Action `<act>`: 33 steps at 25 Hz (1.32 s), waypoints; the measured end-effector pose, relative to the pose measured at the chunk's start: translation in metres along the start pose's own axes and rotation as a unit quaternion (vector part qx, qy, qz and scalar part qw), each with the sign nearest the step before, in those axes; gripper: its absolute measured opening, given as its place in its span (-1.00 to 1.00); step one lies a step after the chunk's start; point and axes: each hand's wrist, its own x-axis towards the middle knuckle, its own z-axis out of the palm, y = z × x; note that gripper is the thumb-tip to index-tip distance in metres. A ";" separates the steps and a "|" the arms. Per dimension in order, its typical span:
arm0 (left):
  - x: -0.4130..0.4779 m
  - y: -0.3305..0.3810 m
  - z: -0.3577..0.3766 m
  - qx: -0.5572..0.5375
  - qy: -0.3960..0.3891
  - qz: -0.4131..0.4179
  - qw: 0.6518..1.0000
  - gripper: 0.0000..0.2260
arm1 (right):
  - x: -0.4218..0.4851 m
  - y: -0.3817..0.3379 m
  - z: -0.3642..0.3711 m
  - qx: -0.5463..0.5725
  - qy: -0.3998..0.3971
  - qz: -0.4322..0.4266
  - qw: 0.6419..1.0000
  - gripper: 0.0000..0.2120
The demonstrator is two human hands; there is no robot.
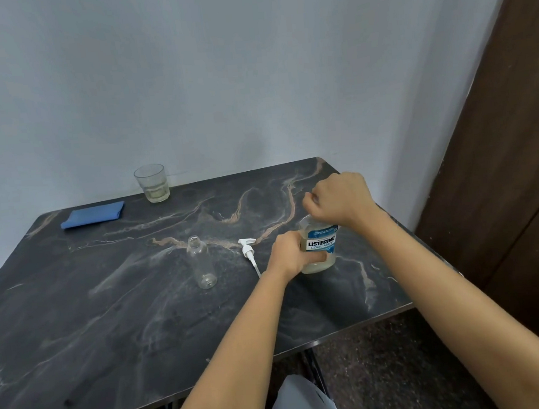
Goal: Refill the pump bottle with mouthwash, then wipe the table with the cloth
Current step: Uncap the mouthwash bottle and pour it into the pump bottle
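A clear, empty pump bottle (202,262) stands open-necked near the middle of the dark marble table (108,316). Its white pump head (248,249) lies on the table just to the right. Further right stands the mouthwash bottle (321,245) with a blue label and a little pale liquid at the bottom. My left hand (290,254) grips its body from the left. My right hand (339,198) is curled over its top, hiding the cap. A folded blue cloth (93,214) lies at the far left of the table.
A glass tumbler (151,183) with a little liquid stands at the back edge by the wall. A dark wooden door (514,183) is at the right. The table's right edge runs close to the mouthwash bottle. A grey chair seat (302,403) shows below the table.
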 end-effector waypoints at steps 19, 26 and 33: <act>-0.012 0.011 0.005 0.110 0.048 -0.021 0.993 -0.62 | 0.007 -0.037 -0.011 -0.074 -0.121 0.130 0.981 -0.36; -0.013 -0.003 0.000 0.020 0.028 -0.007 0.999 -0.64 | -0.001 -0.008 0.001 0.011 -0.003 0.022 1.000 -0.51; -0.017 0.003 -0.004 0.045 0.036 0.018 0.998 -0.70 | 0.005 0.006 0.010 0.027 0.054 -0.080 0.995 -0.55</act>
